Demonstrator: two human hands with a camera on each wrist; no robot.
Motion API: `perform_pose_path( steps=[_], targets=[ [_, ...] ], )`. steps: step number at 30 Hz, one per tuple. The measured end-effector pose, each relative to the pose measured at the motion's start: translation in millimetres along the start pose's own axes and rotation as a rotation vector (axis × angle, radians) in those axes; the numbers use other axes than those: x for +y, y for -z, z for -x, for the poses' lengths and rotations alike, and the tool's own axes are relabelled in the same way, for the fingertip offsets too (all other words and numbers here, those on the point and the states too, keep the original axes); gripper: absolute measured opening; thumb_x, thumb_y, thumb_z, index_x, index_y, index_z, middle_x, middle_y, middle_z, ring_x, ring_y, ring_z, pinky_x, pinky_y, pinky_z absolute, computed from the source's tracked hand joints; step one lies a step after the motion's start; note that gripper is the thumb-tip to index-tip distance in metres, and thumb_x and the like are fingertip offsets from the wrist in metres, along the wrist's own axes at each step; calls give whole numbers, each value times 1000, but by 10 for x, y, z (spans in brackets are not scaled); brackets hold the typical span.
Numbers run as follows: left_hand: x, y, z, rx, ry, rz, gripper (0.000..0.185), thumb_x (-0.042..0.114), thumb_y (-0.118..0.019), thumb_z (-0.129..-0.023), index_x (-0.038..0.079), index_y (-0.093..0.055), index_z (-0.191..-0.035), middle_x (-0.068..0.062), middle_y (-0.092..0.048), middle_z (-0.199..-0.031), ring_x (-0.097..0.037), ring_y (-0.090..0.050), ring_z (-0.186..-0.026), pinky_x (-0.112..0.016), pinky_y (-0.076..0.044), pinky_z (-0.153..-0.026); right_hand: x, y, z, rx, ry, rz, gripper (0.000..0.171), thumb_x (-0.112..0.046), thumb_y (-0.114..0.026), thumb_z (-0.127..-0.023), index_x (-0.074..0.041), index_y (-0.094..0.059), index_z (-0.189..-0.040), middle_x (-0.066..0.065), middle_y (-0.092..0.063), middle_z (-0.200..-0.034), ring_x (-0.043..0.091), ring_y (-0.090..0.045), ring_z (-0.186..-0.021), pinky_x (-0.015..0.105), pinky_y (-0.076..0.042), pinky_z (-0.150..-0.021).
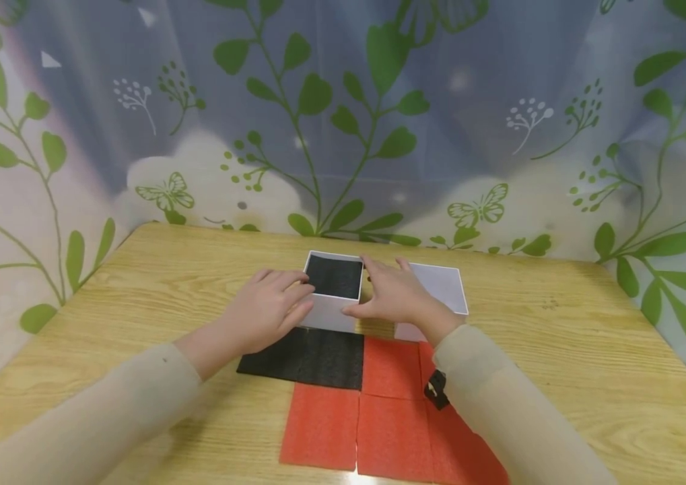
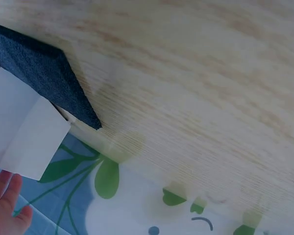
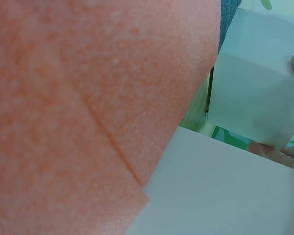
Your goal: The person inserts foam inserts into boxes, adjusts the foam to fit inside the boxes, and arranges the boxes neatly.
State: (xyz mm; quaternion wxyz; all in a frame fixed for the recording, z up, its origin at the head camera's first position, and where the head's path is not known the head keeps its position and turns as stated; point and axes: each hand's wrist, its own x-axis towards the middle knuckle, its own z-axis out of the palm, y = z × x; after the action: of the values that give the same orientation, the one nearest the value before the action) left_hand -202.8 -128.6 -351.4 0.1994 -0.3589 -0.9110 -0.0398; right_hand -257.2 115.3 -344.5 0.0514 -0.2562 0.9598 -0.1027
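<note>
A white open-topped box (image 1: 330,314) stands toward the back of the table with a black square pad (image 1: 334,276) inside it. From the left, my left hand (image 1: 266,306) grips its side with bent fingers. My right hand (image 1: 400,293) holds the right side, thumb at the front corner and fingers at the back. White faces of the box (image 2: 32,139) appear in the left wrist view, beside a dark thick pad (image 2: 44,68). In the right wrist view, skin close to the lens covers much of the picture, with the box (image 3: 255,88) beyond.
A second white box (image 1: 444,286) stands right of the first, partly behind my right hand. In front lie two black pads (image 1: 330,360) and several red pads (image 1: 391,431) edge to edge. A leaf-patterned curtain (image 1: 343,168) hangs behind the wooden table (image 1: 561,364).
</note>
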Motion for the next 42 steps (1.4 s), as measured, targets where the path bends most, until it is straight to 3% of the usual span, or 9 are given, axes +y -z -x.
perform_pose_path(
  steps=[19, 34, 42],
  targets=[
    [9, 66, 155, -53, 2, -5, 47, 39, -51, -94, 9, -56, -130, -12, -51, -133, -29, -52, -115, -48, -39, -96, -20, -15, -14, 5, 10, 25, 106, -66, -59, -77, -2, -15, -149, 10, -55, -129, 21, -51, -119, 53, -4, -110],
    [7, 56, 283, -58, -51, -34, 56, 42, -57, -91, 10, -50, -136, -12, -45, -139, -27, -54, -115, -47, -43, -91, -4, -36, -4, 4, 4, 15, 106, -66, -59, -76, -2, -15, -148, 11, -44, -140, 22, -44, -126, 53, -3, -110],
    [7, 100, 341, -75, -67, -53, 61, 43, -58, -90, 10, -45, -139, -13, -42, -141, -27, -54, -114, -47, -45, -89, -13, -8, -5, 16, -6, 25, 106, -66, -60, -76, -2, -16, -148, 10, -53, -131, 22, -48, -122, 53, -3, -110]
  ],
)
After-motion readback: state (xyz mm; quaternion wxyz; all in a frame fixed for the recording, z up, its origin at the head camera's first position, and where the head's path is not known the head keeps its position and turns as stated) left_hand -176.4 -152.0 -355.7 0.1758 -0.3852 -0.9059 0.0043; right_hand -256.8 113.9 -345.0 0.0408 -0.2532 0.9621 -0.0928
